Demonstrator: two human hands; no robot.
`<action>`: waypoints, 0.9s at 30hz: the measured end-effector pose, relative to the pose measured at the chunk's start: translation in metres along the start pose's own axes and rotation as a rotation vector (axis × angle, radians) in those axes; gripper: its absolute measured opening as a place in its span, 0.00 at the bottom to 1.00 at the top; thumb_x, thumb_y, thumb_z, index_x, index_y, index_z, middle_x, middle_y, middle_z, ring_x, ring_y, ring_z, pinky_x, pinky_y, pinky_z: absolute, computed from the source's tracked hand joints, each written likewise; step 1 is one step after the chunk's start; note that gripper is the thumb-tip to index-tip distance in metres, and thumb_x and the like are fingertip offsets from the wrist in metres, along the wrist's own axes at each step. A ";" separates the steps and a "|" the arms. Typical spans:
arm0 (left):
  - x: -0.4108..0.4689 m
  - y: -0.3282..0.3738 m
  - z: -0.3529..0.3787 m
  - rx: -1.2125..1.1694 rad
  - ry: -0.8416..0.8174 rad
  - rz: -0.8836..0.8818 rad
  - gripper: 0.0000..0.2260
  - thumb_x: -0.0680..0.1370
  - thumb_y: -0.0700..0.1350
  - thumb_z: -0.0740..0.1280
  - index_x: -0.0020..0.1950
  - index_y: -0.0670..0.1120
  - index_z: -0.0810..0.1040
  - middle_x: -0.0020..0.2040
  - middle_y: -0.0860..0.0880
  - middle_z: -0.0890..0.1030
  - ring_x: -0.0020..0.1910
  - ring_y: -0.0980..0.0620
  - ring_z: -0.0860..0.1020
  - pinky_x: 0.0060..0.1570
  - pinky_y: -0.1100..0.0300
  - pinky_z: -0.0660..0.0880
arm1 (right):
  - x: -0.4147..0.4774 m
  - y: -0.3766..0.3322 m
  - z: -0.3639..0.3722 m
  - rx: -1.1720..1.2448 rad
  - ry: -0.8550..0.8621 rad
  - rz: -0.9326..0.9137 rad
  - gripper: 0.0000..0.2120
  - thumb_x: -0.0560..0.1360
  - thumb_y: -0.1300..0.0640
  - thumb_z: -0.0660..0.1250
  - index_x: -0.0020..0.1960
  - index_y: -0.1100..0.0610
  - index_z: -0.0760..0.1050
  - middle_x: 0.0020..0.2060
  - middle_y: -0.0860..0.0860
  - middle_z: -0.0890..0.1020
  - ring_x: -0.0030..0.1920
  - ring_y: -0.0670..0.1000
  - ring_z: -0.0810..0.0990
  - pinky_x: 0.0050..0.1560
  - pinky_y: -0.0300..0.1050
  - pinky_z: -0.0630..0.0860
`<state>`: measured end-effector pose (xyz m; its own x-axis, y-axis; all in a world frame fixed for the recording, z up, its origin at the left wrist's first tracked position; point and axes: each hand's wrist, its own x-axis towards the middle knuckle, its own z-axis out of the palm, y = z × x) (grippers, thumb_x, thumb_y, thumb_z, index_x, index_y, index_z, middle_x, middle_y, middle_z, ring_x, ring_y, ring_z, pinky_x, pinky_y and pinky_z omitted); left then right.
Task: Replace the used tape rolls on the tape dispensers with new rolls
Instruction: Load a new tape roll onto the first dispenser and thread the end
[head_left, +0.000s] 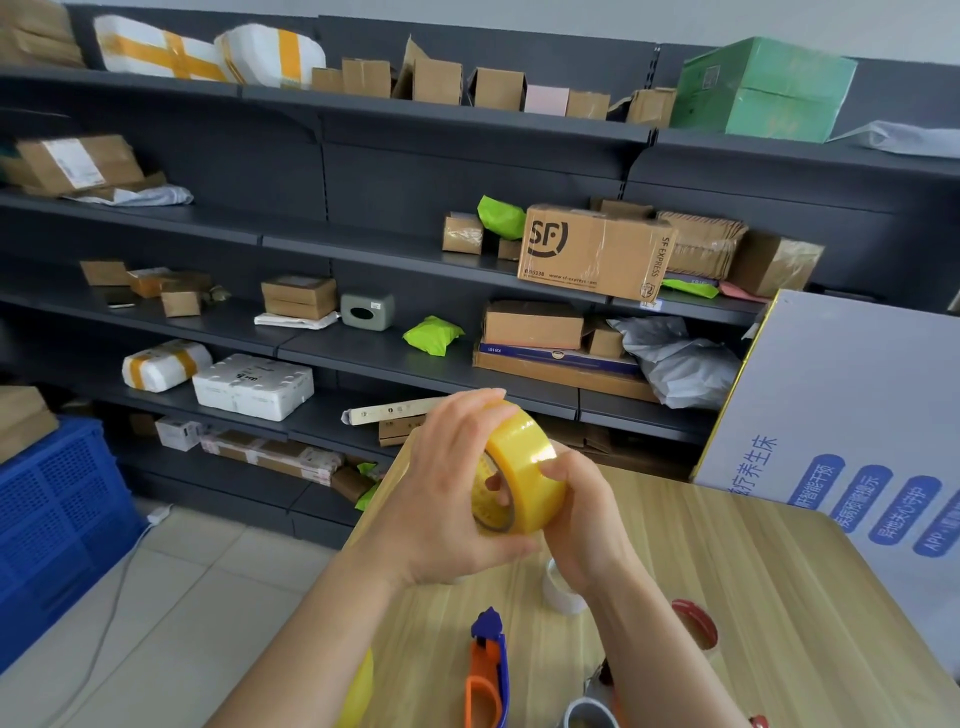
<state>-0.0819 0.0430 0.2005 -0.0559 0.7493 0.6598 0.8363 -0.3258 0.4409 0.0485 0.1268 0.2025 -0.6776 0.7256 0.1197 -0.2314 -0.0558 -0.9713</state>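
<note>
Tape roll (525, 463), hole toward lower left, clamped in left hand (447, 493) and right hand (584, 517) grip.

body | we see two hands and two forearms, nothing more of the person | left hand (441, 488): bare, smooth, slim fingers | right hand (582, 514): bare, likewise | left forearm (311, 639): bare right to the bottom edge of the view | right forearm (670, 649): bare to the same edge | clothing: out of view, we cannot tell
</note>
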 end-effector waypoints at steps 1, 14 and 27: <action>0.000 -0.002 -0.001 -0.065 0.011 -0.048 0.46 0.63 0.67 0.73 0.73 0.56 0.55 0.72 0.58 0.58 0.73 0.53 0.59 0.69 0.50 0.64 | -0.001 0.000 0.000 0.016 -0.028 -0.016 0.27 0.56 0.48 0.65 0.50 0.64 0.79 0.41 0.62 0.79 0.42 0.57 0.78 0.44 0.53 0.75; 0.000 0.001 0.000 0.011 -0.002 -0.066 0.43 0.61 0.59 0.77 0.70 0.57 0.57 0.71 0.57 0.56 0.71 0.52 0.59 0.64 0.48 0.69 | 0.004 0.005 0.002 -0.010 0.068 0.087 0.42 0.57 0.45 0.68 0.64 0.68 0.70 0.45 0.65 0.80 0.44 0.58 0.80 0.46 0.53 0.78; 0.005 -0.007 -0.002 -0.232 0.084 -0.300 0.40 0.62 0.70 0.70 0.68 0.53 0.67 0.63 0.56 0.70 0.62 0.55 0.72 0.58 0.49 0.75 | -0.001 0.002 0.003 0.007 0.011 -0.055 0.22 0.58 0.49 0.63 0.46 0.59 0.81 0.44 0.62 0.78 0.47 0.60 0.74 0.47 0.58 0.70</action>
<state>-0.0896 0.0482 0.2022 -0.3321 0.7846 0.5236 0.6308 -0.2279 0.7417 0.0464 0.1235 0.2010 -0.6558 0.7355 0.1702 -0.2726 -0.0205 -0.9619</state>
